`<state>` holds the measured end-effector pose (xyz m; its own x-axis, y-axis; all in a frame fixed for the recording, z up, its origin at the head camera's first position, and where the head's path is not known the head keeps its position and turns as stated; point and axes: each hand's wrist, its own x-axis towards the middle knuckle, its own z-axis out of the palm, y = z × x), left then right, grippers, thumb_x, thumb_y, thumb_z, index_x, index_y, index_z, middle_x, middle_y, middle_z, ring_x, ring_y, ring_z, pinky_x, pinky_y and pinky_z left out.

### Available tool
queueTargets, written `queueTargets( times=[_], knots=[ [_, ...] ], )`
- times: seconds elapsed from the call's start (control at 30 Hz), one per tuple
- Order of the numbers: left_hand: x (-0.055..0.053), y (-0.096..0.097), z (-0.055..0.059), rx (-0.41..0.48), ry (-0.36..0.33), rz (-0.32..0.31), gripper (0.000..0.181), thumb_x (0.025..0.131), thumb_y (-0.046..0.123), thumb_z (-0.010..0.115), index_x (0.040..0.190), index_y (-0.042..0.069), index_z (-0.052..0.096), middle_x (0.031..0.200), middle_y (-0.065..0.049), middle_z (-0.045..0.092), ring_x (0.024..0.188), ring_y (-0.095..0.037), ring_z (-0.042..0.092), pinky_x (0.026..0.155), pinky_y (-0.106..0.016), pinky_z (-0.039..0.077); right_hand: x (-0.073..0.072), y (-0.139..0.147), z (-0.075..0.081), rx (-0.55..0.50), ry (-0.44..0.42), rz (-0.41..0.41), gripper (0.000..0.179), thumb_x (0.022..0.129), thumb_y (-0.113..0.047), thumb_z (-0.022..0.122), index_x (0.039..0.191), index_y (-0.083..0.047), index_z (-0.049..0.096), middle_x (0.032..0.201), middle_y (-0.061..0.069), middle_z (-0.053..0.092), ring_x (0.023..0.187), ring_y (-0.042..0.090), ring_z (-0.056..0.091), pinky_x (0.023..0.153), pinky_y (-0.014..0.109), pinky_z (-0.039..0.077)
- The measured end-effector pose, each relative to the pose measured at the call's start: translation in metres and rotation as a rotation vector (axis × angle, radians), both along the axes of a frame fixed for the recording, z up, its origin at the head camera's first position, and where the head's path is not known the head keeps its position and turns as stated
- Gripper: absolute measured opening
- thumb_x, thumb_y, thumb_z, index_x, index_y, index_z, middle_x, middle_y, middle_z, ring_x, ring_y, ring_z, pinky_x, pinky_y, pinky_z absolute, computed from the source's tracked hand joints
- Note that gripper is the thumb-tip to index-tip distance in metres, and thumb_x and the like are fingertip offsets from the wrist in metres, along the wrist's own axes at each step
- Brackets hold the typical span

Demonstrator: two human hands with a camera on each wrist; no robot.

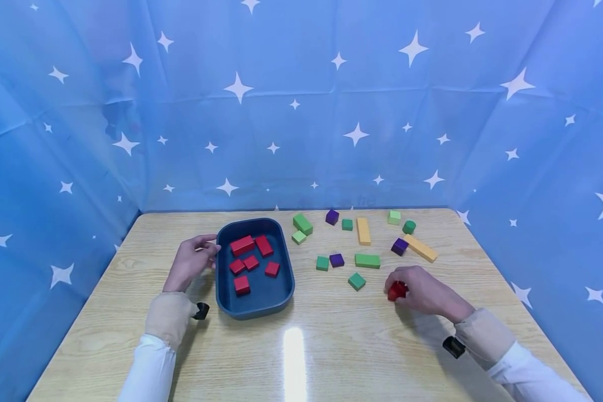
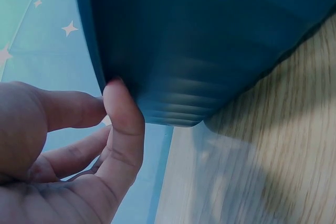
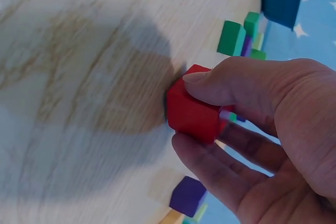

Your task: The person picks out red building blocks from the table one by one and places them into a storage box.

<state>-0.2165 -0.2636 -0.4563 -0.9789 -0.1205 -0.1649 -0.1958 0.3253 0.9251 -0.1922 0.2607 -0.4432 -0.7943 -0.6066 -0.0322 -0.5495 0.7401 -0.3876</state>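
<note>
A dark blue plastic bin (image 1: pixel 255 312) stands on the left part of the table with several red blocks (image 1: pixel 242 245) inside it. At its left side, my left hand (image 1: pixel 193 259) pinches the rim between thumb and finger; the left wrist view shows the bin's outer wall (image 2: pixel 210 40) close up. Over on the right, my right hand (image 1: pixel 422 287) holds a red block (image 3: pixel 194 108) between thumb and fingers, low over the wooden table. Part of that block is hidden by the hand in the head view.
Between bin and right hand lie scattered green blocks (image 1: pixel 367 261), purple blocks (image 1: pixel 337 260) and yellow-orange planks (image 1: pixel 364 231). A green cylinder (image 1: pixel 409 226) lies near the back right. A blue star-patterned curtain (image 1: pixel 301 111) surrounds the wooden table (image 1: pixel 352 346) at back and sides.
</note>
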Motion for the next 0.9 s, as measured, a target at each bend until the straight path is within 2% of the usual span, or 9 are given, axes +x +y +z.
queueTargets(
  times=[0.23, 0.43, 0.63, 0.9],
  knots=[
    [0.0, 0.0, 0.002, -0.005, 0.003, 0.001, 0.043, 0.106, 0.015, 0.054, 0.147, 0.003, 0.052, 0.118, -0.016, 0.056, 0.073, -0.015, 0.064, 0.075, -0.035, 0.063, 0.001, -0.005, 0.012, -0.014, 0.02, 0.013, 0.018, 0.083, -0.004, 0.082, 0.093, -0.015, 0.073, 0.088, -0.005, 0.067, 0.074, 0.005, 0.055, 0.064, 0.019, 0.049],
    [0.0, 0.0, 0.002, -0.009, -0.008, 0.006, 0.043, 0.106, 0.016, 0.054, 0.147, 0.004, 0.052, 0.119, -0.016, 0.056, 0.073, -0.016, 0.064, 0.076, -0.036, 0.063, -0.003, -0.017, 0.026, -0.009, 0.086, 0.032, 0.02, 0.082, -0.002, 0.081, 0.096, -0.015, 0.074, 0.09, -0.004, 0.068, 0.076, 0.006, 0.057, 0.064, 0.02, 0.05],
    [0.001, -0.001, 0.001, 0.0, -0.003, 0.0, 0.042, 0.106, 0.014, 0.054, 0.147, 0.003, 0.052, 0.117, -0.016, 0.056, 0.074, -0.017, 0.064, 0.077, -0.037, 0.063, -0.008, -0.038, 0.042, 0.017, 0.154, 0.04, 0.02, 0.083, -0.007, 0.083, 0.096, -0.018, 0.074, 0.092, -0.006, 0.068, 0.077, 0.007, 0.06, 0.066, 0.021, 0.053],
    [0.001, -0.001, 0.002, 0.002, 0.008, -0.008, 0.043, 0.106, 0.014, 0.054, 0.147, 0.002, 0.051, 0.116, -0.016, 0.056, 0.074, -0.016, 0.063, 0.076, -0.038, 0.063, -0.02, -0.075, 0.064, -0.002, 0.096, 0.072, 0.019, 0.086, -0.006, 0.079, 0.101, -0.016, 0.074, 0.095, -0.004, 0.067, 0.079, 0.01, 0.06, 0.067, 0.022, 0.052]
  ],
)
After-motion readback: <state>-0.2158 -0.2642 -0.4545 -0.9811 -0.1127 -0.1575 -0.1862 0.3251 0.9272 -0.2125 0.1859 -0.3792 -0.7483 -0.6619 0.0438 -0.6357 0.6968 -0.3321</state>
